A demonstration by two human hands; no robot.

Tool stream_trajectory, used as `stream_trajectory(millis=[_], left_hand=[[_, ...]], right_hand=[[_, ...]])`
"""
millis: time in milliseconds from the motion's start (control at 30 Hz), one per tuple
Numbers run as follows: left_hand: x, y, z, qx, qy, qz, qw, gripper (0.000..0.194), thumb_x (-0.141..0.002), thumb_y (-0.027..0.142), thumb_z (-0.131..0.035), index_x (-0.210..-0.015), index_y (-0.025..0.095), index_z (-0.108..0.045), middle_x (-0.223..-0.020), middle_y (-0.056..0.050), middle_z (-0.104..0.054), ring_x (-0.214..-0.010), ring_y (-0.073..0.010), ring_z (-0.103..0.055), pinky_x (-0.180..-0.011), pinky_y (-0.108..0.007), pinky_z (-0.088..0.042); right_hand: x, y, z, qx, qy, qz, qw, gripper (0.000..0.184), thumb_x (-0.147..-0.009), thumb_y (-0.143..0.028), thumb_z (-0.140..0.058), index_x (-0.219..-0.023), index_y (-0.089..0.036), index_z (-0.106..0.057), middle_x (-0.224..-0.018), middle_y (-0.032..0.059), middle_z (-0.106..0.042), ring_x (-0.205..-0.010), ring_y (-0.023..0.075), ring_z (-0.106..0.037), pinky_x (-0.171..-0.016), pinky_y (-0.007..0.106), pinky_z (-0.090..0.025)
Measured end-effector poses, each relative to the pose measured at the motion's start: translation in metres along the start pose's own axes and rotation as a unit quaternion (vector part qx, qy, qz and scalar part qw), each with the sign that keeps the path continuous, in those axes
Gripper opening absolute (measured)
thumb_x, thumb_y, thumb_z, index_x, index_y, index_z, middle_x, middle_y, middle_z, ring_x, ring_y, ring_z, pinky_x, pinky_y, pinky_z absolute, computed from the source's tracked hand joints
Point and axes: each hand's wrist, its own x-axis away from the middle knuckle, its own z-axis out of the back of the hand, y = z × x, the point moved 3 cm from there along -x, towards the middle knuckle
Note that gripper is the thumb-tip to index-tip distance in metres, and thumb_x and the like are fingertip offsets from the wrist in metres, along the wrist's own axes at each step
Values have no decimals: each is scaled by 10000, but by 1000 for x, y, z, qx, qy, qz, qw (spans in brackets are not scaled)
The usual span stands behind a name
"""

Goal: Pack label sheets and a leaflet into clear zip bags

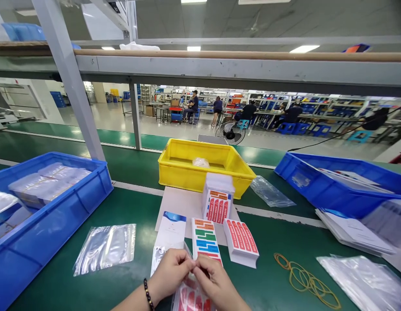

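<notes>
Both hands meet at the near middle of the bench, fingertips pinched together. My left hand [172, 273], with a dark bead bracelet at the wrist, grips the upper edge of a clear plastic bag [190, 298]. Beside it my right hand [216, 280] pinches the same edge. Red printed labels show through the bag, whose upper part the fingers hide. Just beyond lie a white leaflet with a blue top [170, 231] and a stack of multicoloured sticker sheets [206, 238]. To the right is a stack of red label sheets [241, 242]; another stack [219, 201] stands upright behind.
A yellow bin [184, 172] stands at the back, with blue bins to the left [74, 203] and right [320, 190]. Clear bags [106, 246] lie left, more bags [365, 280] right, near rubber bands [305, 278]. A shelf beam [219, 67] crosses above; people sit far off.
</notes>
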Motion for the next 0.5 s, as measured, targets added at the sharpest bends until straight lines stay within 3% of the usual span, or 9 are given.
stream_trajectory(millis=[133, 300, 367, 433, 500], left_hand=[[2, -2, 0, -57, -4, -6, 998, 258, -635, 346, -513, -474, 184, -392, -485, 49, -394, -475, -88, -370, -472, -214, -319], [1, -5, -2, -63, 17, 2, 998, 234, -598, 274, -481, -431, 193, -338, -447, 57, -336, -463, -81, -315, -459, -214, -263], [0, -3, 1, -68, 41, 1, 997, 238, -586, 264, -480, -420, 194, -325, -435, 64, -306, -466, -74, -279, -459, -214, -224], [-1, 0, 6, -63, 59, 2, 996, 245, -592, 280, -476, -427, 197, -314, -438, 69, -288, -470, -71, -261, -462, -213, -212], [-3, 3, 10, -59, 70, 3, 996, 257, -611, 299, -474, -439, 197, -312, -445, 72, -282, -474, -72, -256, -464, -211, -214]], right_hand=[[1, 4, -5, 60, 23, 26, 998, 331, -848, -272, -307, -525, -198, -318, -528, -13, -431, -513, 115, -437, -502, 225, -324], [0, 4, 8, 206, 190, 49, 959, 330, -870, -225, -286, -554, -205, -379, -529, 1, -437, -502, 137, -438, -490, 257, -316], [1, 0, 12, 210, 215, 69, 951, 276, -882, -233, -299, -684, -189, -486, -615, 28, -497, -571, 156, -486, -529, 267, -371], [4, -6, 10, 214, 200, 116, 949, 186, -859, -284, -395, -926, -168, -523, -777, 72, -551, -699, 188, -531, -600, 290, -427], [6, -11, 4, 235, 169, 160, 944, 268, -814, -281, -481, -1054, -162, -500, -863, 95, -560, -751, 208, -537, -625, 310, -447]])
